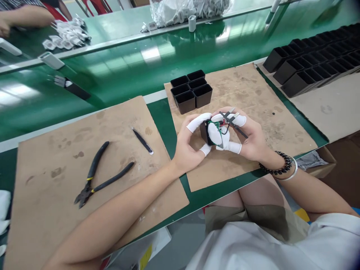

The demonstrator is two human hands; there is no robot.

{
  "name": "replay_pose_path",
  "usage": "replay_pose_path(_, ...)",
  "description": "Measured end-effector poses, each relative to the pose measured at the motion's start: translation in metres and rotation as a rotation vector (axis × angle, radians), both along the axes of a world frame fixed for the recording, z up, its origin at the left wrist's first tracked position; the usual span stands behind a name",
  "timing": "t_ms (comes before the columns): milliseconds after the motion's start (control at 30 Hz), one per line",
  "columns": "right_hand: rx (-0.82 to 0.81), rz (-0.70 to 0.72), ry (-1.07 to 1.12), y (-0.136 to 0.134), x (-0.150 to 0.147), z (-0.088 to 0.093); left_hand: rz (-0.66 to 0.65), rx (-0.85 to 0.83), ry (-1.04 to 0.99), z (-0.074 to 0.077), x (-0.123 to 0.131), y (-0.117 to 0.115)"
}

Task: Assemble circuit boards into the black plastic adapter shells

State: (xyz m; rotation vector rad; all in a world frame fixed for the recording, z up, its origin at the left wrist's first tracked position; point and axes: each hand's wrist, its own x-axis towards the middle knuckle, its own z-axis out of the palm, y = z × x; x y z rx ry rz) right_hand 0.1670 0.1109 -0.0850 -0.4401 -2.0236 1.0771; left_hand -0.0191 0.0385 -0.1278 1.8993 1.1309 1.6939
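Note:
My left hand [188,144], with white finger cots on its fingertips, is closed around a small black plastic case [206,134]. A green circuit board [218,126] with red and black wires sits at the case's open side, partly covered by fingers. My right hand [251,137], also in white finger cots, is closed on the board. A thin dark piece with pale metal ends [231,120] lies across its fingers; I cannot tell its exact kind. The fingers hide how far the board goes into the case.
Several black cases [186,102] stand behind my hands on cardboard; more fill the right [299,80]. Cutting pliers [89,184] and tweezers [142,140] lie on the left cardboard [50,157]. Beyond the green belt [120,63] are bagged white parts [180,13] and a person's arm [26,17].

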Motion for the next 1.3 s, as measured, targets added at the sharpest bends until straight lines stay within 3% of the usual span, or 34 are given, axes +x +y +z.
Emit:
replay_pose_path(433, 0.003, -0.006, 0.049, 0.0001, 0.0003, -0.0078, 0.006, 0.028, 0.021, 0.0007, 0.0002, 0.0006)
replay_pose_path(700, 0.021, -0.025, -0.036, -0.0023, 0.0005, 0.0003, 0.015, 0.003, 0.03, 0.0, -0.0002, -0.0005)
replay_pose_path(1300, 0.06, -0.011, -0.05, 0.0015, -0.0012, -0.0006, 0.056, -0.035, 0.028, -0.002, 0.0009, 0.0)
